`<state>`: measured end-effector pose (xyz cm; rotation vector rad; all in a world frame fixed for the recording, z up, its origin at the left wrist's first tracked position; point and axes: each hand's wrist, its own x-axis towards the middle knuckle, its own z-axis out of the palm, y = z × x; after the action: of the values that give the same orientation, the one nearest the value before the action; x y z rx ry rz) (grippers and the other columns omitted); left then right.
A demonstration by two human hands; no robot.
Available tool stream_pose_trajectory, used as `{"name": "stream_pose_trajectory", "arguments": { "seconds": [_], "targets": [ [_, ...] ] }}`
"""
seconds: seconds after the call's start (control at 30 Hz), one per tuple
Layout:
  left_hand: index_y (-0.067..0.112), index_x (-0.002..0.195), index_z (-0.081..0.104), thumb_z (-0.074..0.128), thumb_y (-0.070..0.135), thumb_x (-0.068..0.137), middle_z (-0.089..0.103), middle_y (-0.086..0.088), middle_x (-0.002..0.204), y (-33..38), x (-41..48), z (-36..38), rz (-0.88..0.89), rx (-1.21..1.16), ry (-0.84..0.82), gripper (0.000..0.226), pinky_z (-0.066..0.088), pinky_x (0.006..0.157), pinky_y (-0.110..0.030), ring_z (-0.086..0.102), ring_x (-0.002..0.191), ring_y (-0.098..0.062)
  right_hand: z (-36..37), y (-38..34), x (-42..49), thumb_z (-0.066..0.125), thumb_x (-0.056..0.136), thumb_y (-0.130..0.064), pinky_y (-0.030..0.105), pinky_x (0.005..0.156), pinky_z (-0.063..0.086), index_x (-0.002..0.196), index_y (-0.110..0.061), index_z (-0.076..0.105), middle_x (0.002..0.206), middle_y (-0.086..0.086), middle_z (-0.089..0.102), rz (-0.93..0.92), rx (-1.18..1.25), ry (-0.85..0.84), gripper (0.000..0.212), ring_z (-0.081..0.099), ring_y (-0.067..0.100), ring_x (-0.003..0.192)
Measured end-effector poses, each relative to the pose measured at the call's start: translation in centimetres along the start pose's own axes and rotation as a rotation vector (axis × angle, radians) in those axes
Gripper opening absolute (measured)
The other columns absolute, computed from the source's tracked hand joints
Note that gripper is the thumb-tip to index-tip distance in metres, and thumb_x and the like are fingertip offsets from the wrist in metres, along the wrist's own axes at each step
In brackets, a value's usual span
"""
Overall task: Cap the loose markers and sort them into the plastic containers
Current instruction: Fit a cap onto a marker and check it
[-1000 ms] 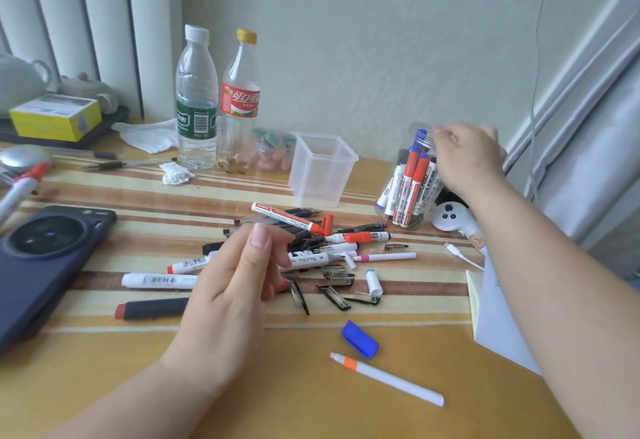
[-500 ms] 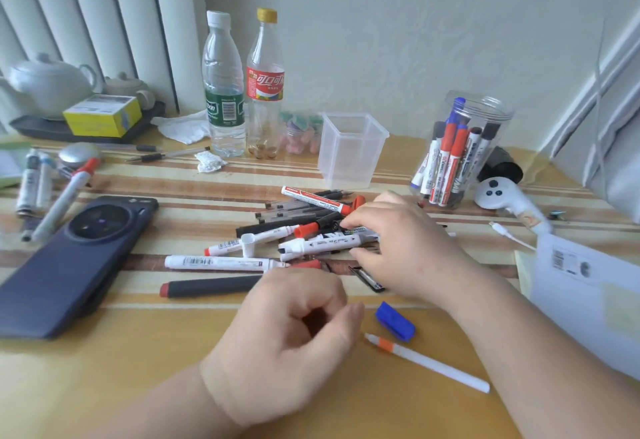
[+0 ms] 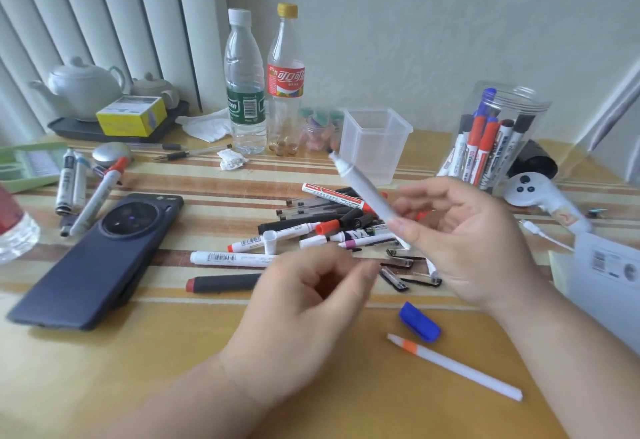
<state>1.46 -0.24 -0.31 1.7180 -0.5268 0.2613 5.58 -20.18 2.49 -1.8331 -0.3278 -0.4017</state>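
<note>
Item: uncapped marker [image 3: 367, 193], white barrel, dark nib exposed. It is held in the air above the marker pile [image 3: 329, 227], nib pointing up and away toward the square tub [image 3: 375, 144].

Holders: right hand [image 3: 474, 241], thumb and fingertips pinching the rear end of the barrel, with most of its length standing free. Left hand [image 3: 304, 300], fingers curled inward, low and just beside the marker. It is blurred, so whether it encloses a cap cannot be told.

Handling, as judged: light, rigid plastic tube. It is smooth and round, so apt to roll on the desk [image 3: 138, 369] and to twist in a loose pinch. The nib is the one delicate, staining part, so fingers should keep off it. The best hold is mid-barrel, behind the collar, so that a cap can be pushed on straight along the axis. The present grip at the tail may let the barrel tilt under that push.

Destinations: square tub, clear, upright behind the pile, nothing visible inside. Round jar [image 3: 502, 137], clear, right rear, with capped red, blue and black markers standing in it.

Loose parts: blue cap [image 3: 419, 321], lying on the desk near the right wrist. Slim pen [image 3: 457, 367], orange band, just in front of the cap. Which cap fits this marker: not determinable.

Also present: phone [image 3: 100, 258], left of the pile.
</note>
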Motion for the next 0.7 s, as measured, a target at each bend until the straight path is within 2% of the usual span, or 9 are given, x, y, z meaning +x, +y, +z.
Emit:
{"name": "stream_pose_trajectory", "arguments": {
  "seconds": [0.1,0.13,0.2,0.27,0.37,0.43,0.47,0.57,0.7],
  "targets": [
    [0.021,0.085,0.073,0.068,0.041,0.092,0.055,0.008,0.058,0.5,0.8,-0.4,-0.161,-0.181,0.105,0.022,0.040,0.056,-0.021,0.048,0.054,-0.008,1.2,-1.9,-1.3,0.081,0.069,-0.014,0.053,0.073,0.053,0.101,-0.019,0.067,0.087,0.006,0.076,0.011,0.145,-0.053,0.035,0.066,0.036,0.077],
    [0.019,0.088,0.074,0.066,0.040,0.091,0.055,0.006,0.056,0.6,0.9,-0.4,-0.194,-0.225,0.103,0.023,0.043,0.057,-0.025,0.051,0.054,-0.013,1.8,-2.3,-1.8,0.081,0.070,-0.015,0.050,0.070,0.052,0.100,-0.020,0.067,0.086,0.005,0.076,0.005,0.138,-0.095,0.033,0.066,0.035,0.076],
    [0.014,0.086,0.072,0.067,0.043,0.093,0.050,-0.011,0.056,0.4,1.0,-0.5,-0.238,-0.305,0.080,0.030,0.045,0.062,-0.041,0.054,0.059,-0.036,2.9,-2.4,-2.4,0.081,0.074,-0.018,0.046,0.065,0.047,0.098,-0.024,0.067,0.086,0.002,0.076,-0.005,0.098,-0.155,0.029,0.064,0.036,0.075],
    [0.011,0.084,0.071,0.069,0.046,0.089,0.045,-0.022,0.060,0.1,1.0,-0.5,-0.281,-0.399,0.089,0.035,0.040,0.068,-0.043,0.051,0.066,-0.046,3.3,-2.3,-2.5,0.081,0.077,-0.024,0.047,0.064,0.047,0.098,-0.028,0.067,0.087,-0.002,0.075,0.003,0.050,-0.182,0.025,0.061,0.040,0.076],
    [0.000,0.090,0.070,0.076,0.041,0.085,0.049,-0.014,0.061,-0.1,1.5,-0.4,-0.360,-0.574,0.193,0.042,0.040,0.067,-0.038,0.050,0.061,-0.033,1.3,-2.2,-1.4,0.080,0.080,-0.028,0.042,0.066,0.051,0.096,-0.026,0.069,0.086,-0.005,0.075,0.004,-0.062,-0.136,0.020,0.064,0.031,0.075],
    [0.001,0.094,0.071,0.071,0.031,0.083,0.050,-0.009,0.060,-0.4,1.9,-0.5,-0.403,-0.701,0.273,0.032,0.041,0.059,-0.031,0.047,0.054,-0.020,-1.4,-1.1,-0.1,0.080,0.084,-0.020,0.022,0.066,0.051,0.088,-0.023,0.071,0.080,-0.006,0.073,0.051,-0.234,-0.021,0.011,0.066,0.009,0.072],
    [0.002,0.097,0.071,0.068,0.027,0.082,0.050,-0.009,0.059,-0.5,2.0,-0.6,-0.421,-0.744,0.297,0.030,0.041,0.057,-0.028,0.047,0.052,-0.018,-2.9,-0.3,0.6,0.079,0.085,-0.019,0.015,0.065,0.048,0.084,-0.025,0.070,0.078,-0.009,0.071,0.111,-0.378,0.029,0.011,0.065,0.004,0.072],
    [0.002,0.095,0.066,0.066,0.020,0.082,0.052,-0.006,0.055,-0.7,2.3,-0.6,-0.430,-0.786,0.323,0.022,0.044,0.051,-0.022,0.050,0.050,-0.014,-5.9,1.9,1.9,0.077,0.085,-0.027,0.022,0.058,0.043,0.077,-0.027,0.067,0.076,-0.011,0.068,0.356,-0.717,0.048,0.012,0.065,0.009,0.074],
    [0.003,0.093,0.064,0.062,0.011,0.082,0.062,-0.007,0.060,-0.5,2.2,-0.4,-0.421,-0.808,0.289,0.014,0.052,0.052,-0.020,0.060,0.054,-0.014,-5.9,2.3,1.9,0.077,0.084,-0.030,0.024,0.055,0.040,0.077,-0.026,0.068,0.073,-0.007,0.068,0.444,-0.755,-0.006,0.013,0.063,0.010,0.066]
  ]
}}
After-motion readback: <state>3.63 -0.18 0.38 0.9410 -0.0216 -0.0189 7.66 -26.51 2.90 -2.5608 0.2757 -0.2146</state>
